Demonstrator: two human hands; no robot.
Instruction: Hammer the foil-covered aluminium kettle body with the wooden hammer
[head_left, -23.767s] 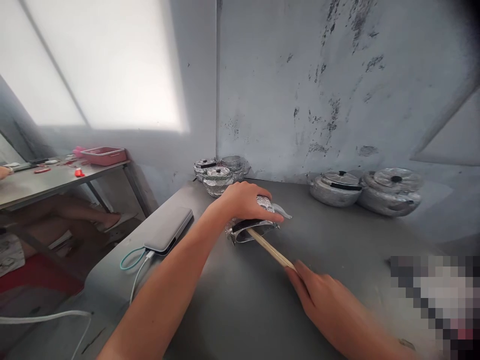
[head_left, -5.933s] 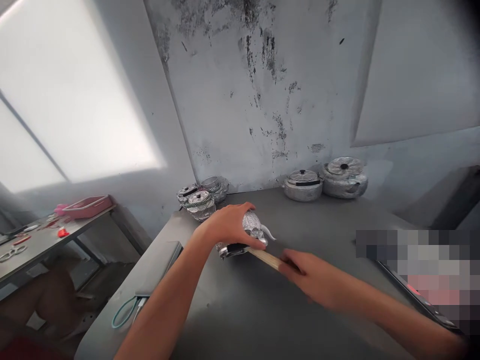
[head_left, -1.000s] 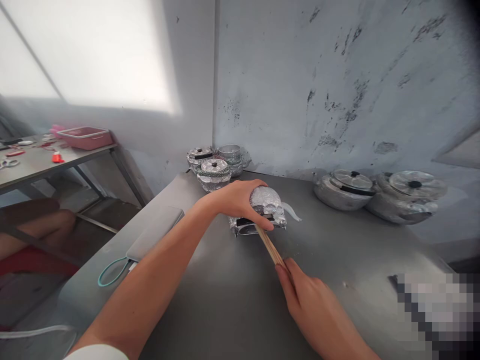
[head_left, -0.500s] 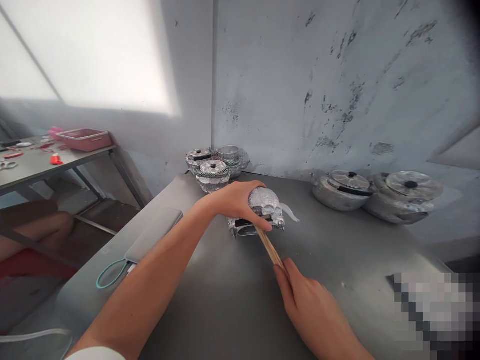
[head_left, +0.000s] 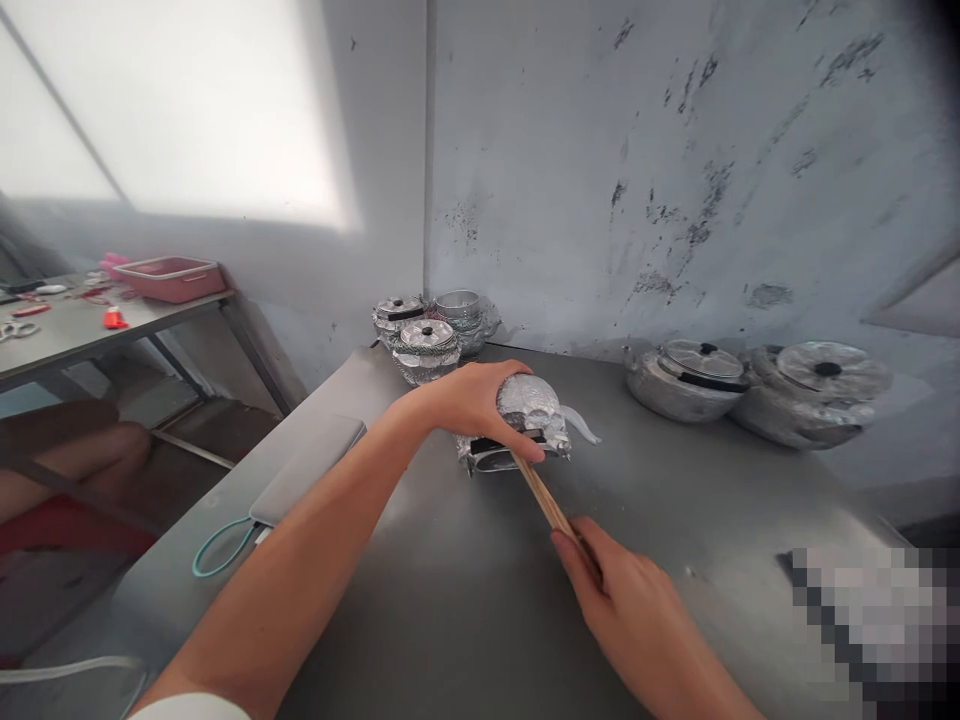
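Slightly shifted since a moment ago, the right hand (head_left: 630, 600) shows more of the wooden sticks (head_left: 544, 495) within its grip. Leftmost on the worktop (head_left: 465, 600), a grey slab (head_left: 296, 470) lies beside the forearm. Next, the left hand's (head_left: 472, 400) fingers clasp a tipped silver pot (head_left: 534, 398), mouth toward the wearer. The right hand's fingers pinch the sticks, which reach that mouth; beyond stand two lidded pots (head_left: 667, 398).

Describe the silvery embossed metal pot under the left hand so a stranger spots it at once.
Start at the smooth grey table, then follow the bare left hand to the silvery embossed metal pot beneath. Unlike the upright silvery metal pots by the grey wall, it lies tipped, mouth towards the camera.
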